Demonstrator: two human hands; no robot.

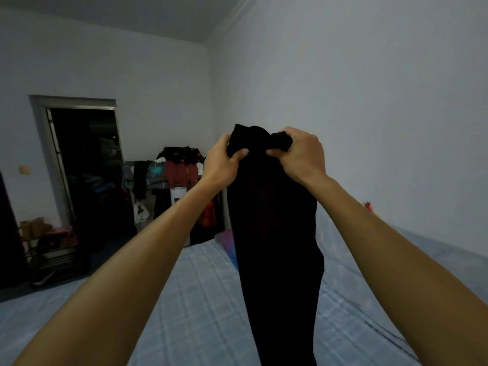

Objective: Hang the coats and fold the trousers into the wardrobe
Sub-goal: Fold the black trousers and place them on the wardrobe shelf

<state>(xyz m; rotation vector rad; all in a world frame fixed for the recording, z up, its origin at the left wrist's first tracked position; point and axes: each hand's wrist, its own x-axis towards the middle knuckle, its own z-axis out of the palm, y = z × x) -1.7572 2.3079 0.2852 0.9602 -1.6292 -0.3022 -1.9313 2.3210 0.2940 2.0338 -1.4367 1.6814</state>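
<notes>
Black trousers (274,233) held up in the air over the bed (200,299), hanging straight down from their top edge. The left hand (220,162) and right hand (301,157) each clench a bunch of cloth at that upper edge, close together. The fabric drapes limp and narrow, so it is judged soft, light and unlikely to slip; hold is best taken at the two upper corners, spread apart, to flatten it for folding.
</notes>
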